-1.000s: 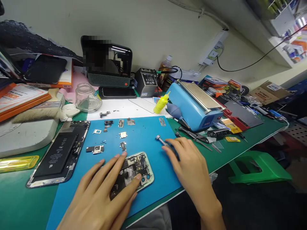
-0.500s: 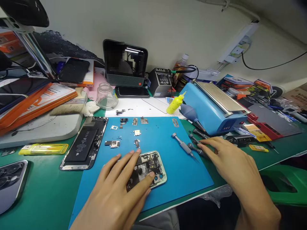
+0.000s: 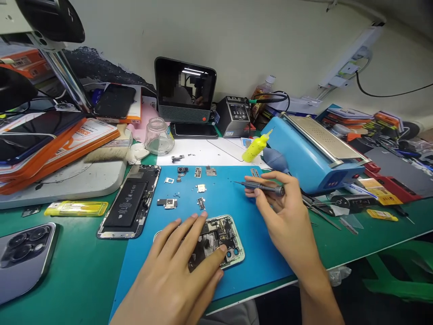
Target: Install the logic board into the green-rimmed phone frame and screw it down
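Observation:
My left hand (image 3: 181, 266) lies over an opened phone housing (image 3: 233, 234) on the blue mat, with fingers at its top edge and the thumb by the camera holes. Boards and connectors show inside; the palm hides its left part. My right hand (image 3: 284, 216) is closed around a dark grey precision screwdriver (image 3: 260, 186), held above the mat, its thin tip pointing left. Beyond the housing lie small metal brackets (image 3: 167, 203), a camera module (image 3: 182, 170) and a SIM tray (image 3: 169, 180). Left of them rests a phone screen assembly with a battery (image 3: 126, 203).
A blue heating machine (image 3: 304, 153) stands right, near a yellow dropper bottle (image 3: 255, 148) and a blower bulb (image 3: 274, 160). At left are a purple phone (image 3: 27, 257) and a yellow lighter (image 3: 76, 208). A glass jar (image 3: 159, 137) and a black-screened device (image 3: 185, 90) stand behind.
My right hand has picked up a screwdriver at the mat's right edge and moved left over the mat with it. My left hand stays on the housing. The view has shifted slightly.

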`<state>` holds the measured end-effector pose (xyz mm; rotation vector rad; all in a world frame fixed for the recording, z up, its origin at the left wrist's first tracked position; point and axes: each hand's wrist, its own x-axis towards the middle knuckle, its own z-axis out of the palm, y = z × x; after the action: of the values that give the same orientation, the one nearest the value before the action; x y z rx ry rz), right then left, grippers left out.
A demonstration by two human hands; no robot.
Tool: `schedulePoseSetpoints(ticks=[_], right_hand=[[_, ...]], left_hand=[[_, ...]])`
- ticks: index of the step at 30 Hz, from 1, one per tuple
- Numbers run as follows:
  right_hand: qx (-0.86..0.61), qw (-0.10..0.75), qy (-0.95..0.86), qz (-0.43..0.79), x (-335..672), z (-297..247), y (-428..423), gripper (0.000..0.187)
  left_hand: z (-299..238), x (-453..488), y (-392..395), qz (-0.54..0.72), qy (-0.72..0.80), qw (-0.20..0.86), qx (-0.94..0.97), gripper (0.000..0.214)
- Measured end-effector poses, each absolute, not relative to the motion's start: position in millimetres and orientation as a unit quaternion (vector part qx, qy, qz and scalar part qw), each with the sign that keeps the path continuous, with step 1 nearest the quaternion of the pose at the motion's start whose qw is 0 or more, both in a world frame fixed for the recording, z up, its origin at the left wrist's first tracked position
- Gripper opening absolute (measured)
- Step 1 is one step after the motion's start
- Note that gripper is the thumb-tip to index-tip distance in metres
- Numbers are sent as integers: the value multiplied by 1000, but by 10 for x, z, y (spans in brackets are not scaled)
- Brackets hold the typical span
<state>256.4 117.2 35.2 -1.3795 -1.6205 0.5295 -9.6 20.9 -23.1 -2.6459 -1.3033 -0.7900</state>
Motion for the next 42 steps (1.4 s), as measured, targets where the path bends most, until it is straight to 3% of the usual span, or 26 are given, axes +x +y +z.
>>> schedulePoseSetpoints(ticks=[6,11,19,23,42], right_hand=[[-550,470,-643,249,2566,336,1139,25],[-530,543,-576,305,2474,401,962,49],[-432,513,-453,587,2217,336,593,50],[-428,492,-454,607,2222,280,590,47],[-444,495,-472,579,2244,251,559,45]], left_hand=[[-185,-86,219,-253,-426,35,-868,53],[-164,-84,201,-248,-433,14,-867,53],[-67,-53,217,-258,-441,-3,-859,42],[5,-15,228,-289,-445,-4,-848,32],[108,44,260,-313,-450,-1,-836,33]])
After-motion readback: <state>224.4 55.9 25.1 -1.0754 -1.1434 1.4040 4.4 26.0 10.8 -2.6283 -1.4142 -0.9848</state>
